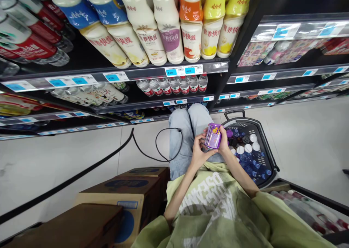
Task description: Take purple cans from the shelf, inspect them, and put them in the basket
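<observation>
Here, both hands point(200, 150) grasp a small purple container point(213, 136) with yellow markings.

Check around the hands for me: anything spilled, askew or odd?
The thin black looped cable by the left leg of the pale blue denim jeans looks untidy: it curls loosely and might snag. No spill shows.

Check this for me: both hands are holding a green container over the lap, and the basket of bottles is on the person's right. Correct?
Not quite: the container in the left hand and right hand is purple, as the head view shows. The basket of bottles is on the right.
</observation>
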`<state>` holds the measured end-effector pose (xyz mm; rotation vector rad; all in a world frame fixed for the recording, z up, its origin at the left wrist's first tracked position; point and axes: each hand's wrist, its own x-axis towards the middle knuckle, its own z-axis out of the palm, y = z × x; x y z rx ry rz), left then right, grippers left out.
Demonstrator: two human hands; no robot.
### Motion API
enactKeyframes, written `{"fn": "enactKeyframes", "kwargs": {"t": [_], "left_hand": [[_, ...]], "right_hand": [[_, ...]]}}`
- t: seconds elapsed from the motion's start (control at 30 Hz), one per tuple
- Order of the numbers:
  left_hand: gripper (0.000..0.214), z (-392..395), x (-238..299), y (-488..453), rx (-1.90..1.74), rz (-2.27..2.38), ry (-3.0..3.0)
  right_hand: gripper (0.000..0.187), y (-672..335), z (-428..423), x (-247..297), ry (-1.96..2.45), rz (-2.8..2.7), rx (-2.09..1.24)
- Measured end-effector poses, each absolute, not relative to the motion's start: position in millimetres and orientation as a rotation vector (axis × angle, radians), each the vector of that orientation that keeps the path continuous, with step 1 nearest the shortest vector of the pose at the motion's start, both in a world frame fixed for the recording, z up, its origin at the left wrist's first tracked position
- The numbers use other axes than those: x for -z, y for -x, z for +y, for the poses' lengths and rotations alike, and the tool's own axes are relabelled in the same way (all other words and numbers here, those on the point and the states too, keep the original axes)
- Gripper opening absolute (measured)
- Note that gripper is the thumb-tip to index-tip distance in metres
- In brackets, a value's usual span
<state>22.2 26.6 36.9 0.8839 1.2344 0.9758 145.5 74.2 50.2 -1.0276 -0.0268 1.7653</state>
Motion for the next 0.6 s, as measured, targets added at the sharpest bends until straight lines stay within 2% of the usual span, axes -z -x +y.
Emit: {"fn": "enactKeyframes", "kwargs": {"t": [0.6], "left_hand": [[0.079,25.0,-34.8,-22.1,-0.986,1.232,-0.904]], "right_hand": [[0.050,-146.4,74.8,-47.1,0.976,0.014,-1.806]]}}
